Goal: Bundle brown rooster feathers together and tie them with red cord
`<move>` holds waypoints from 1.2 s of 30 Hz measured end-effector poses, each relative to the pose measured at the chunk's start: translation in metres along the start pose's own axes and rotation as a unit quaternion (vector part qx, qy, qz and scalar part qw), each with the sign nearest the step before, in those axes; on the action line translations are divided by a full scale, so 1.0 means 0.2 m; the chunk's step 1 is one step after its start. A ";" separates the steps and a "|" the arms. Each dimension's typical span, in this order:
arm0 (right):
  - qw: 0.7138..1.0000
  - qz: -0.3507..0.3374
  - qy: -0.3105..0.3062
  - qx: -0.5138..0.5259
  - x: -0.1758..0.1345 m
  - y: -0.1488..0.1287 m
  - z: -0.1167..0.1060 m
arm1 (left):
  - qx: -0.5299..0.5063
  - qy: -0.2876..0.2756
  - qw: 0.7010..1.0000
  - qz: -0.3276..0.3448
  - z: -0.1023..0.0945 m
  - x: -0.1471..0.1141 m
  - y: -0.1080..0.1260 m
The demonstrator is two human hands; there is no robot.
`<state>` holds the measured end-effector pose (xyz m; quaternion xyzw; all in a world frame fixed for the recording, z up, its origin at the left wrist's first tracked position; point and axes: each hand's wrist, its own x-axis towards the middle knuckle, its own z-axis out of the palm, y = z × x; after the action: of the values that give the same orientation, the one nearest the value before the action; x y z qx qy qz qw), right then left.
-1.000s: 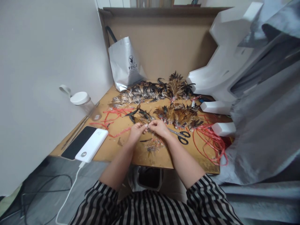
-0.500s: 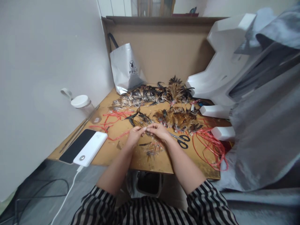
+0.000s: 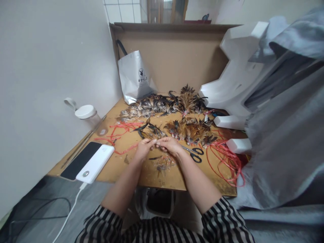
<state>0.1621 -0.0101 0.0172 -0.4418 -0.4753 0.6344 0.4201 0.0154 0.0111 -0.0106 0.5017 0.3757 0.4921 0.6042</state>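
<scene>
Feathers lay just beyond our left hand and right hand, both pinched (contents hidden from us), with scissors nearby, presumably for easy reach.

Light is soft and muted, edges stretched and blurry.

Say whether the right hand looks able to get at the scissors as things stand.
Likely yes: the scissors lie mostly uncovered beside the right hand. It appears fingertip to fingertip with the left hand, though, so it would first have to pull away.
</scene>
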 end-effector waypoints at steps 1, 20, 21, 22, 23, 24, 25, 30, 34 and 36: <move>1.000 0.000 0.001 -0.004 0.00 0.00 0.00 | 0.000 -0.003 1.000 0.000 0.00 0.00 0.00; 0.987 -0.076 0.123 0.066 0.01 0.00 0.10 | -0.001 0.000 1.000 0.029 0.04 -0.02 0.02; 0.985 -0.081 0.135 0.069 0.01 0.00 0.10 | 0.008 0.006 0.999 0.033 0.05 -0.02 0.02; 0.984 -0.085 0.144 0.067 0.02 0.01 0.10 | 0.016 0.012 0.999 0.036 0.05 -0.02 0.02; 0.983 -0.089 0.149 0.061 0.02 0.01 0.10 | 0.021 0.018 0.999 0.039 0.05 -0.02 0.02; 0.983 -0.093 0.149 0.054 0.02 0.01 0.10 | 0.024 0.021 0.999 0.042 0.05 -0.02 0.02; 0.983 -0.097 0.147 0.048 0.02 0.01 0.10 | 0.026 0.021 0.998 0.045 0.05 -0.01 0.02; 0.986 -0.099 0.133 0.025 0.02 0.02 0.09 | 0.022 0.011 0.999 0.042 0.03 -0.01 0.01; 0.988 -0.099 0.122 -0.002 0.01 0.02 0.09 | -0.007 0.005 0.999 0.032 0.03 -0.01 0.02; 0.989 -0.094 0.115 -0.015 0.01 0.01 0.09 | -0.022 -0.001 1.000 0.021 0.02 -0.02 0.02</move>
<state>0.1440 -0.0131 0.0170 -0.4713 -0.4729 0.5296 0.5232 0.0184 0.0069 -0.0061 0.4961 0.3534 0.5128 0.6050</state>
